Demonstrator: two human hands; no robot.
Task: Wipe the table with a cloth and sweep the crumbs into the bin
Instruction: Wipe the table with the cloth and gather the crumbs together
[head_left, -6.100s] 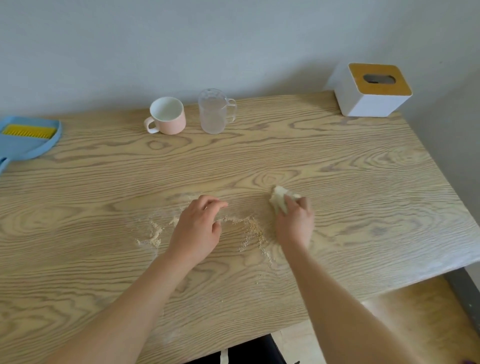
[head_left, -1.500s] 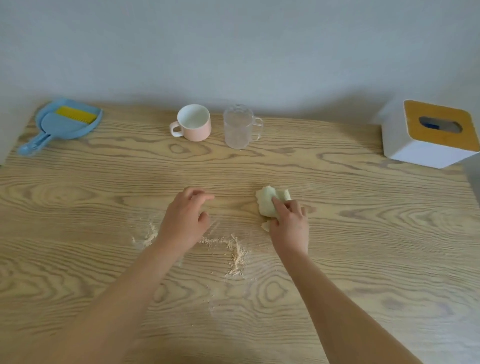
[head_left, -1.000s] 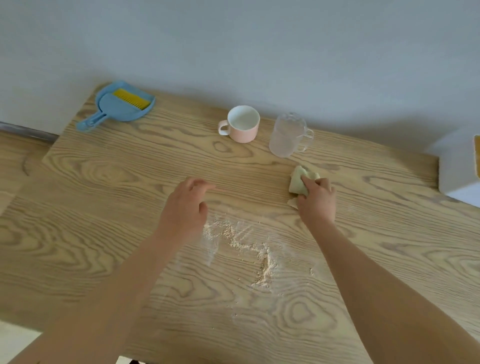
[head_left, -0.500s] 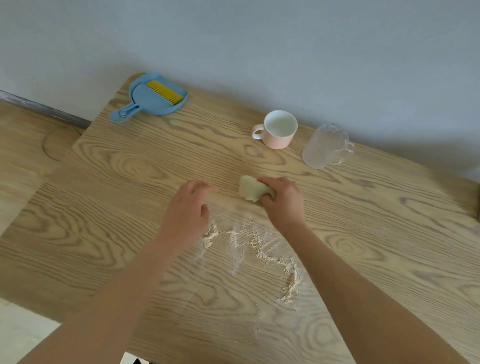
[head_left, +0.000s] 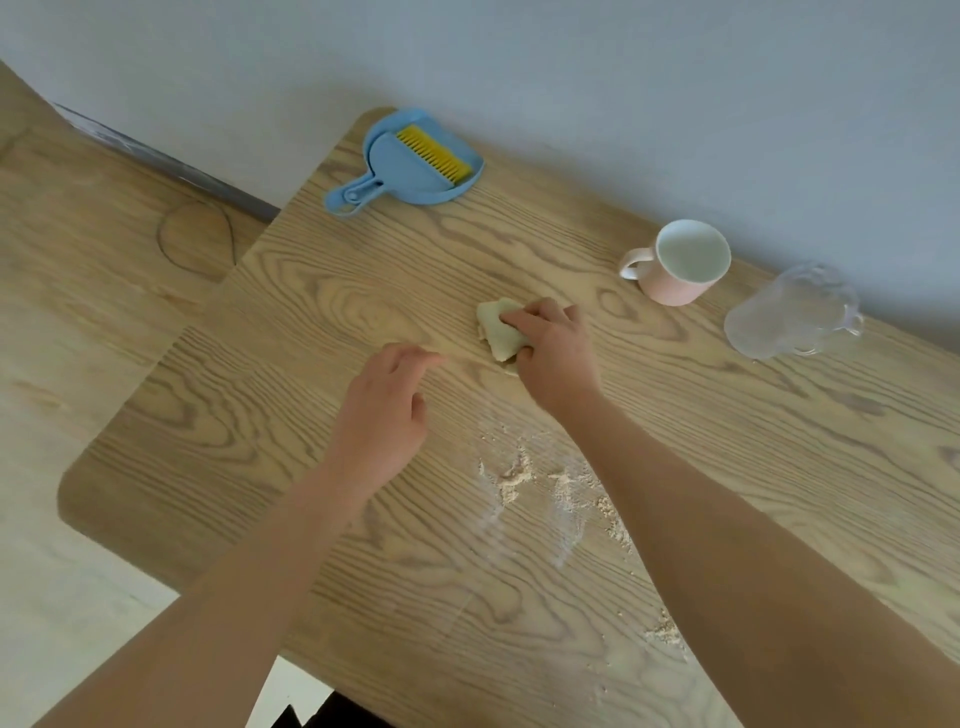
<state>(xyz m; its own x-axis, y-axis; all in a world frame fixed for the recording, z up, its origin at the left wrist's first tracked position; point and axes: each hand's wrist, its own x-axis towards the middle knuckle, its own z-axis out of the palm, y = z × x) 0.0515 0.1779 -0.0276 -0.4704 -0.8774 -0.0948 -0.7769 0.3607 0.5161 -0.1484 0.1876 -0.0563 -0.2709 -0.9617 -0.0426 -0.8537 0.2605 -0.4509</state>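
My left hand (head_left: 382, 415) lies loose and empty, fingers relaxed on the worktop (head_left: 291, 322). Just right of it my right hand (head_left: 553, 358) grips the folded cloth (head_left: 496, 327), on the far side of the crumbs (head_left: 514, 475). Dragging too fast toward me could, I judge, scatter them over the near edge, and swinging right could knock the mug (head_left: 680, 270) or glass (head_left: 784, 317).

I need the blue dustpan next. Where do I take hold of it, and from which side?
Grip the stubby handle of the dustpan, coming from the left end of the table: it sticks out that way. The brush lies nested inside with its handle stacked on top, so one pinch should lift both. The left hand is free; the right hand holds the cloth.
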